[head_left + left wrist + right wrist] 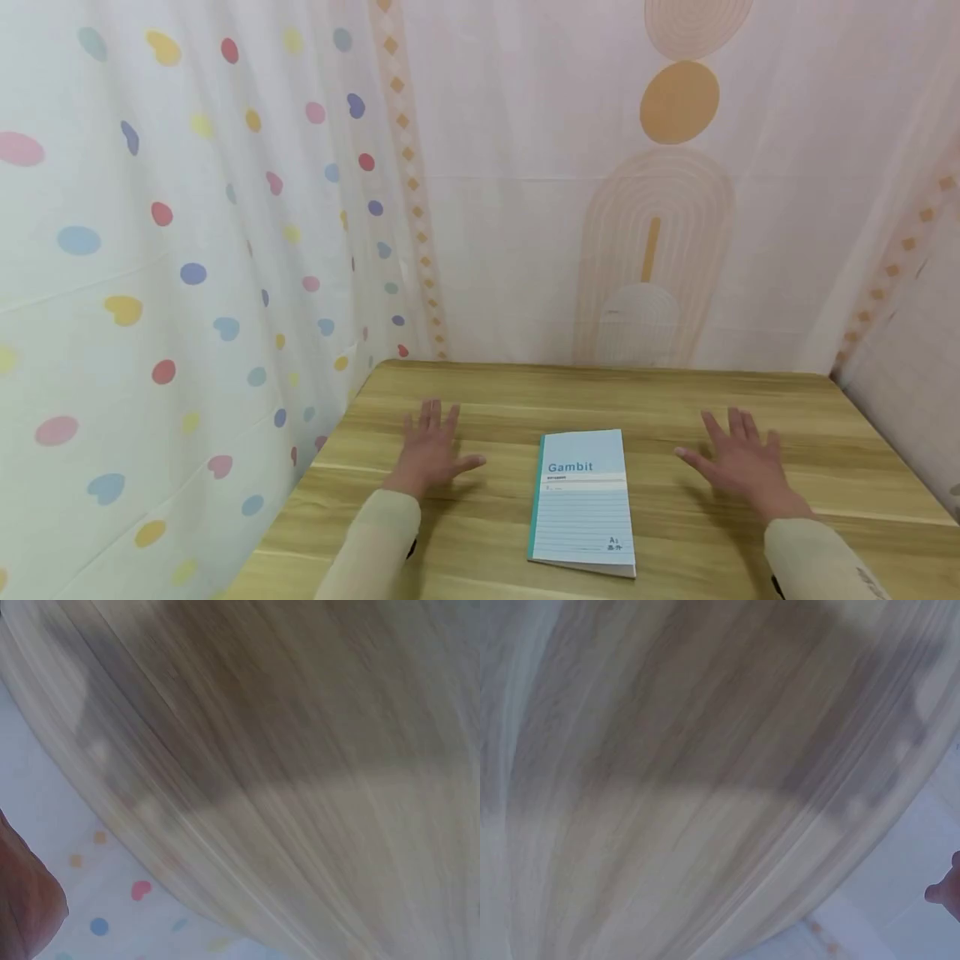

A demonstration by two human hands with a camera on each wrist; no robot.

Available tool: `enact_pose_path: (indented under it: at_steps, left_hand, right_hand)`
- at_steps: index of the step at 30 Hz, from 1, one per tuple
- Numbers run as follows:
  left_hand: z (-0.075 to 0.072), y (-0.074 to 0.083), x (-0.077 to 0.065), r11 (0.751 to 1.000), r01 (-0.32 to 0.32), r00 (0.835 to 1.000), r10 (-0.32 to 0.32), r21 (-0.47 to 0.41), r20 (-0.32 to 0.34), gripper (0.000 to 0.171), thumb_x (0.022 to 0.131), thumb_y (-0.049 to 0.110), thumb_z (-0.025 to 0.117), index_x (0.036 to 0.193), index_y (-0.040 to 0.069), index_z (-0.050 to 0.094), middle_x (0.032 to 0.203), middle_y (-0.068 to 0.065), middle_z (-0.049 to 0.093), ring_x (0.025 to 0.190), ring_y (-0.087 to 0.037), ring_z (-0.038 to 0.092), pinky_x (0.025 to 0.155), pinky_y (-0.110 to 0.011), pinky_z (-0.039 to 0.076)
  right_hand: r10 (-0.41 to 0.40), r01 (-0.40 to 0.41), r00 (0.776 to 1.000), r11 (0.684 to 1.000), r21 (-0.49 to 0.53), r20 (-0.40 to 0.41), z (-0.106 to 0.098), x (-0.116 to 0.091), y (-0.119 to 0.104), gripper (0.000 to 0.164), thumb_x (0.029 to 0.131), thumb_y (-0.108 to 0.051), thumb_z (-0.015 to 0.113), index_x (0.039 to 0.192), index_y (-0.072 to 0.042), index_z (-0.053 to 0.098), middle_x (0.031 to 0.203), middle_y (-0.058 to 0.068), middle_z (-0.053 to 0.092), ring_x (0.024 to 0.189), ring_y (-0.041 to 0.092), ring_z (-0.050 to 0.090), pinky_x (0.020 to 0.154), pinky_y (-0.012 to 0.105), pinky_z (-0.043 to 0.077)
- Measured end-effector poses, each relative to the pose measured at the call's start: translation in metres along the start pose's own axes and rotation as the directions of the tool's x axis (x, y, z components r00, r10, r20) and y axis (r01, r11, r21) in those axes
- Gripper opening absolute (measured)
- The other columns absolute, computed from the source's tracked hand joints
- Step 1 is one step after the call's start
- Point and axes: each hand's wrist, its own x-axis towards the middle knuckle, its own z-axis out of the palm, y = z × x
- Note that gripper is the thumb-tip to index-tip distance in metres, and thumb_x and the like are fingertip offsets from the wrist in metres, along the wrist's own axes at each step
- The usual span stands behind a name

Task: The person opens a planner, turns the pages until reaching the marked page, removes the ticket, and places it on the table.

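Observation:
A light blue notebook [581,521] marked "Gambit", with a teal spine, lies between the two hands on the wooden table [510,400]. To its left is my left hand [431,454], fingers spread and thumb pointing toward the notebook. On the other side, my right hand [742,462] has its fingers spread too, its thumb toward the notebook. Neither hand touches the notebook or holds anything. The left wrist view has only part of the left hand [30,900] at its edge, above the table's shadowed surface. Fingertips [946,891] of the right hand show at the right wrist view's edge.
A white curtain with coloured dots [187,275] hangs along the table's left side. Behind the far edge hangs a pale curtain with arch shapes [510,250]. Another curtain [915,333] borders the right side.

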Motion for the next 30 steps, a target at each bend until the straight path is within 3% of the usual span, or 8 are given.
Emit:
enact_pose_path:
  at_steps: [6, 13, 22, 30]
  left_hand:
    - [-0.001, 0.015, 0.000, 1.000, -0.031, 0.999, 0.031, -0.001, 0.008, 0.105, 0.083, 0.074, 0.059, 0.156, 0.005, 0.027, 0.159, -0.032, 0.014, 0.148, -0.045, 0.009, 0.113, -0.068, 0.008]
    - [0.001, 0.031, 0.003, 0.997, -0.069, 0.997, 0.070, -0.039, 0.030, 0.106, 0.083, 0.073, 0.060, 0.158, 0.007, 0.024, 0.161, -0.027, 0.012, 0.149, -0.042, 0.007, 0.115, -0.065, 0.002]
    - [0.002, 0.052, 0.004, 0.984, -0.103, 0.992, 0.113, -0.147, 0.060, 0.102, 0.084, 0.066, 0.066, 0.158, 0.008, 0.024, 0.162, -0.025, 0.009, 0.150, -0.040, 0.003, 0.115, -0.064, -0.002]
    - [0.010, 0.068, -0.002, 0.960, -0.137, 0.981, 0.167, -0.244, 0.104, 0.099, 0.086, 0.062, 0.066, 0.158, 0.010, 0.024, 0.163, -0.024, 0.010, 0.150, -0.039, 0.002, 0.116, -0.063, 0.001]
  right_hand:
    - [-0.002, 0.002, 1.000, 1.000, 0.020, 0.012, 0.002, 0.002, -0.014, 0.096, 0.094, -0.068, 0.046, 0.151, 0.008, 0.029, 0.150, 0.045, 0.011, 0.137, 0.063, 0.010, 0.102, 0.080, 0.005]
    - [-0.037, 0.038, 0.999, 0.998, 0.042, -0.020, 0.003, 0.001, -0.028, 0.089, 0.096, -0.061, 0.050, 0.149, 0.008, 0.031, 0.150, 0.044, 0.016, 0.137, 0.061, 0.016, 0.103, 0.078, 0.012]
    - [-0.066, 0.069, 0.997, 0.995, 0.071, -0.041, 0.010, 0.005, -0.042, 0.084, 0.098, -0.056, 0.051, 0.148, 0.009, 0.033, 0.148, 0.044, 0.022, 0.134, 0.062, 0.024, 0.100, 0.078, 0.022]
    - [-0.065, 0.062, 0.998, 0.979, 0.193, 0.010, 0.022, 0.006, -0.062, 0.081, 0.100, -0.052, 0.051, 0.150, 0.009, 0.030, 0.148, 0.043, 0.026, 0.132, 0.063, 0.029, 0.100, 0.075, 0.028]
